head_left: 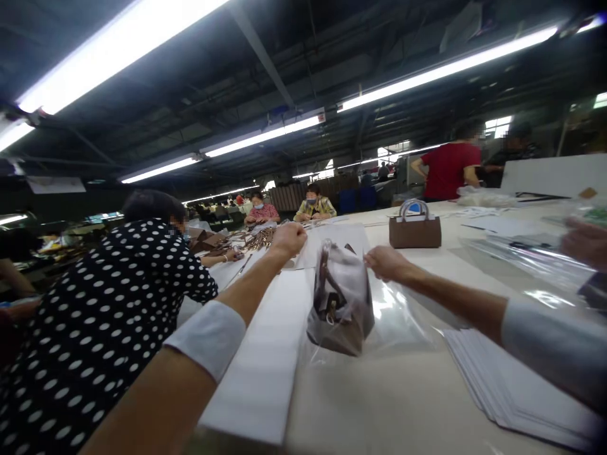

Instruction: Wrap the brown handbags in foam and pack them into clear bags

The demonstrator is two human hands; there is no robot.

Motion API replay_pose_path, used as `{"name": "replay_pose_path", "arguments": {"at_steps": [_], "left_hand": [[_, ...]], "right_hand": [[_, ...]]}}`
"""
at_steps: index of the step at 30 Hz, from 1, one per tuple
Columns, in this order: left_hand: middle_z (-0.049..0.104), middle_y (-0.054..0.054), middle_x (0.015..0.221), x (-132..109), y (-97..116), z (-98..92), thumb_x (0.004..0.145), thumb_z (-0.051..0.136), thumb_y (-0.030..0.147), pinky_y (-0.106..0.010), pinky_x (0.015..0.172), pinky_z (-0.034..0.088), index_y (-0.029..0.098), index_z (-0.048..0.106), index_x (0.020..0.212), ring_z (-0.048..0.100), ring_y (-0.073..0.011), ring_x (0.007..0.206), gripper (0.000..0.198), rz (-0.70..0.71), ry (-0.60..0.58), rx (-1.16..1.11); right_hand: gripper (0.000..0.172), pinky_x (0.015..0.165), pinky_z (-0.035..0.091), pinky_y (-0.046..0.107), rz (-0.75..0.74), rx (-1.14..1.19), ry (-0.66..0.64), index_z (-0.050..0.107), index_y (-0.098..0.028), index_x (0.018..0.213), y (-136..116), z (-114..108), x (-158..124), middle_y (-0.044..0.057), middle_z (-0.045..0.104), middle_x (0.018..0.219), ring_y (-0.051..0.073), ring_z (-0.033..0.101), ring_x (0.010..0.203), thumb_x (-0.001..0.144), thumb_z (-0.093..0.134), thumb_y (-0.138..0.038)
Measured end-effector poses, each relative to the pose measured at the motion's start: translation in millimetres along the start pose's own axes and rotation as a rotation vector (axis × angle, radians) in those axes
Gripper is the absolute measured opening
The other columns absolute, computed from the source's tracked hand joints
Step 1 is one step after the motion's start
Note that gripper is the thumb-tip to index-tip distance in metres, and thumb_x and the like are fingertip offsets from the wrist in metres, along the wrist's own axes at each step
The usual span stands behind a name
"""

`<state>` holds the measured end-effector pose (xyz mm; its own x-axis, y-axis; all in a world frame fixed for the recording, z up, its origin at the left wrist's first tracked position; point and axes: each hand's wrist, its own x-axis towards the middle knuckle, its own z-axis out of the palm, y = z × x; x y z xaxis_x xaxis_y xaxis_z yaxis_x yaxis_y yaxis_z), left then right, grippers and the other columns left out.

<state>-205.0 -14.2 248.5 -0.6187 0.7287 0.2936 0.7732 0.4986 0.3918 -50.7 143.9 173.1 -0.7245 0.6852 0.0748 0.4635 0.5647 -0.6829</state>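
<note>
A brown handbag (339,328) stands on the table inside a clear plastic bag (365,291), its handle and a gold-coloured fitting showing through the film. My left hand (289,240) is closed, up and to the left of the handbag; what its fingers hold, if anything, I cannot make out. At the upper right edge of the plastic, my right hand (386,262) is pinched closed on the clear bag. Loose film spreads over the table to the right of the handbag.
Another brown handbag (415,232) stands farther back. White sheets (502,379) are stacked at right, near plastic film (521,259). A co-worker in polka dots (123,303) leans in at left beside brown pieces (213,243). Another person's hand (585,243) shows at right.
</note>
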Motion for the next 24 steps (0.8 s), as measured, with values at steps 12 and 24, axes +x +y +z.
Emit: {"name": "replay_pose_path", "arguments": {"at_steps": [12,24], "left_hand": [[0.041,0.008,0.042,-45.0,76.1,-41.9,0.077,0.052,0.011,-0.019,0.044,0.040,0.012,0.056,0.068,0.038,-0.0034,0.035,0.010,-0.011,0.060,-0.323],[0.053,0.004,0.062,-76.4,86.1,-0.8,0.083,0.052,0.020,-0.020,0.049,0.045,0.011,0.056,0.081,0.048,-0.0051,0.047,0.010,0.006,-0.139,-0.498]], "right_hand": [[0.028,0.048,0.030,0.019,-0.230,-0.587,0.068,0.063,0.000,0.074,-91.9,-136.9,-52.6,0.004,0.050,0.049,0.006,0.042,0.042,0.084,0.049,-0.022],[0.030,0.044,0.032,0.018,-0.129,-0.601,0.010,0.060,-0.004,0.065,-42.8,-133.0,-104.4,0.002,0.050,0.043,0.005,0.045,0.038,0.085,0.049,-0.025]]}}
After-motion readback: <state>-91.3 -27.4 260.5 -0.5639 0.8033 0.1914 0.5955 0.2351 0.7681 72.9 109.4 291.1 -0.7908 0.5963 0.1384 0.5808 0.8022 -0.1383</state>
